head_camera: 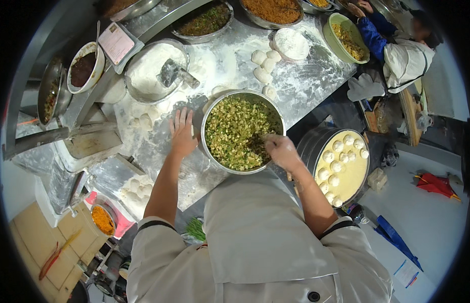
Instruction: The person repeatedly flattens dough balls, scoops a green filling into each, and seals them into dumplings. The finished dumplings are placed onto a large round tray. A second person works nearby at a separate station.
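Note:
A round steel bowl (282,127) stands at the table's near edge in front of me. It holds a chopped filling of pale cubes and green bits (235,130). Flat on the floured metal table (219,57), just left of the bowl, lies my left hand (182,134), fingers slightly apart and nothing seen in it. My right hand (282,151) reaches over the bowl's right rim, its curled fingers at the filling. Blur and the dark hollow there hide whether it grips anything.
Beyond the bowl are dough pieces (262,75), a flour basin (144,77) with a scraper (169,74), and a small flour bowl (291,43). Right stands a steamer (346,178) with several buns. A co-worker's blue sleeve (371,39) is near a green basket (327,38).

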